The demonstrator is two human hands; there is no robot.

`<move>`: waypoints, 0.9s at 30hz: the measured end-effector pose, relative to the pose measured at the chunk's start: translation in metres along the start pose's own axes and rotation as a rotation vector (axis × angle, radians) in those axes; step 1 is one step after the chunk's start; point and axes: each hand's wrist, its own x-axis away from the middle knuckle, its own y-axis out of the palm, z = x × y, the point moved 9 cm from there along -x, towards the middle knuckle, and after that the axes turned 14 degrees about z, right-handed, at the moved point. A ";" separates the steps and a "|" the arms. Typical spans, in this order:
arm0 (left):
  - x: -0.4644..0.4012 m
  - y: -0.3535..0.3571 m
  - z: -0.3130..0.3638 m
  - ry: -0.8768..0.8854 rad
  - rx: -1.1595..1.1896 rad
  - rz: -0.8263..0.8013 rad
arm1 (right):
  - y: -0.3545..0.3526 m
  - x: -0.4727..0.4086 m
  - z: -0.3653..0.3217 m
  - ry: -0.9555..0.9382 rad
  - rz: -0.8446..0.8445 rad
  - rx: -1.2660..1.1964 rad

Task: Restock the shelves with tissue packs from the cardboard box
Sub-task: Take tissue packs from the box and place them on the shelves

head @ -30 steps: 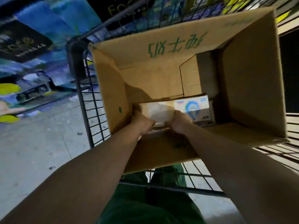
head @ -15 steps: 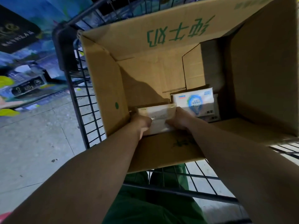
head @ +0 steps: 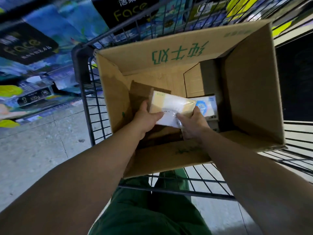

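An open cardboard box [head: 245, 92] with green characters on its far flap sits in a wire shopping cart [head: 88, 106]. Inside it, both hands hold one tan-and-white tissue pack [head: 171, 104] lifted off the box floor. My left hand [head: 145, 117] grips the pack's left end, thumb on top. My right hand [head: 191, 122] grips its right end. Another tissue pack [head: 209, 106] with a blue round logo lies at the bottom of the box, to the right of the held pack.
Shelves [head: 33, 68] stocked with blue and black "Face" tissue bundles run along the left and top. A grey tiled floor [head: 33, 150] lies left of the cart. My green trousers [head: 149, 209] show below the cart's near rail.
The tissue pack has come up from the box floor, held in both hands, and tilted toward me. The bare bottom of the box now shows under it.
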 end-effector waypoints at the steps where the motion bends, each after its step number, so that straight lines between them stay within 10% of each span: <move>1: 0.005 -0.003 0.010 0.043 0.002 0.003 | -0.011 0.004 -0.007 -0.021 0.029 -0.046; 15: 0.118 -0.168 0.108 0.381 0.228 0.162 | -0.063 0.139 -0.219 -0.525 -0.060 -0.226; 27: 0.175 -0.537 -0.100 0.483 0.576 0.506 | 0.236 0.410 -0.363 -0.957 -0.303 -0.090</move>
